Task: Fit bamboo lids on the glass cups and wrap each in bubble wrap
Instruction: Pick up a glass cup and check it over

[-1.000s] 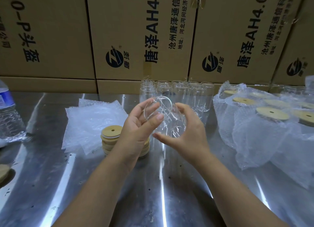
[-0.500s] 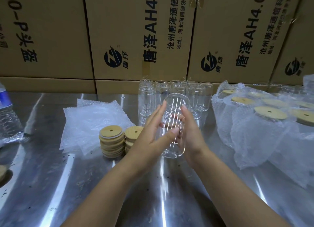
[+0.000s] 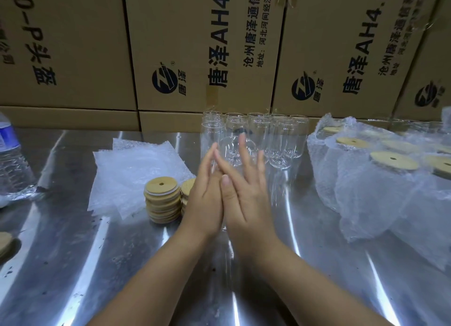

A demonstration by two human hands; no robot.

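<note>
A clear glass cup (image 3: 232, 152) is pressed between my two flat palms at the table's centre, its end poking out beyond my fingertips. My left hand (image 3: 205, 198) and my right hand (image 3: 247, 198) lie almost palm to palm, fingers straight, and hide most of the cup. Two stacks of bamboo lids (image 3: 162, 200) stand just left of my left hand, touching a pile of bubble wrap sheets (image 3: 131, 169). Several bare glass cups (image 3: 258, 130) stand behind my hands.
Several lidded cups wrapped in bubble wrap (image 3: 390, 179) fill the right side. A plastic water bottle (image 3: 11, 159) stands at the far left, and a loose lid (image 3: 5, 244) lies at the left edge. Cardboard boxes (image 3: 195, 44) wall off the back of the steel table (image 3: 317, 264).
My hands have closed in around the cup and the fingers have straightened. The cup has turned between my palms, from held tilted with curled fingers to pressed flat.
</note>
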